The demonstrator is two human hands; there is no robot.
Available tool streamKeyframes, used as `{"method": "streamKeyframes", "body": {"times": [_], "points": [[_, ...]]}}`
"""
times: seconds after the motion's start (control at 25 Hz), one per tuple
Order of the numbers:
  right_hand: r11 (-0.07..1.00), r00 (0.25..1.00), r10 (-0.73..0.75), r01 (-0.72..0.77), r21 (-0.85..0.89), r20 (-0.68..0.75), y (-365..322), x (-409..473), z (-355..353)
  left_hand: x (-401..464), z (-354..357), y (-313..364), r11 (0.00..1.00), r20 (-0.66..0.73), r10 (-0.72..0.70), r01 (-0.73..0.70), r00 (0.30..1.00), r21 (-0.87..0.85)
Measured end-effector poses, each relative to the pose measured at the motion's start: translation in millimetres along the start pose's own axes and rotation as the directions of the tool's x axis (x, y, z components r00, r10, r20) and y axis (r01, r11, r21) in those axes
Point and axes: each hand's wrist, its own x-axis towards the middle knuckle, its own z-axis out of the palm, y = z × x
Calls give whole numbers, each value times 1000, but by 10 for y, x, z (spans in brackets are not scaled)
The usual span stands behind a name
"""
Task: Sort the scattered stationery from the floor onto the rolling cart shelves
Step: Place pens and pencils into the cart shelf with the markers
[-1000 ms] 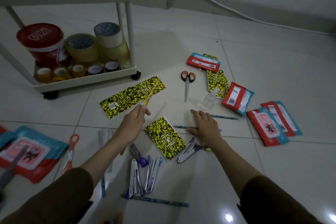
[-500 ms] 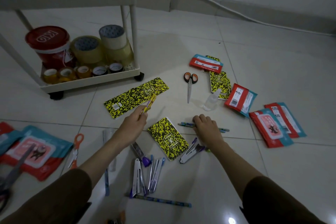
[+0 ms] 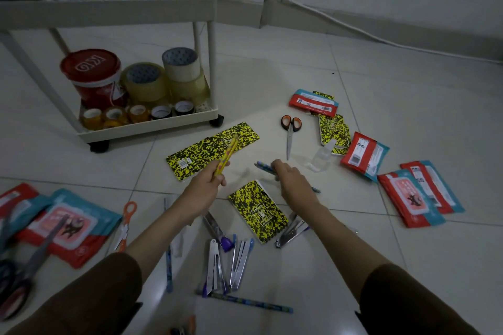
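Pencil pickup: left hand grips yellow pencils, right hand pinches blue pencils; best bundled together before reaching the cart.

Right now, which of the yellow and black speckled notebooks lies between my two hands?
The small yellow-and-black speckled notebook lying between your forearms; the long one lies beyond the left hand, another by the orange-handled scissors.

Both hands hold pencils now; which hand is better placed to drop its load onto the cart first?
Probably the left hand: it grips yellow pencils on the side nearer the cart. The right hand, holding blue pencils, sits farther from it and would have to cross over.
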Motion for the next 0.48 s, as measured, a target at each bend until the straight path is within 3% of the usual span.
{"method": "streamKeyframes", "body": {"times": [0.08, 0.2, 0.32, 0.48], "points": [[937, 998, -8, 28, 348, -58, -352, 118, -162, 14, -82, 29, 997, -66, -18, 13, 998, -77], [667, 993, 15, 77, 741, -117, -940, 292, -359, 49, -200, 137, 963, -163, -80, 34, 983, -269], [403, 978, 119, 111, 908, -172, -1472, 437, -496, 80, -287, 406, 882, -257, -90, -43, 962, -469], [43, 980, 191, 51, 998, -59, -1957, 653, -763, 204, -559, 792, 712, -362, -71, -207, 930, -671]]}}
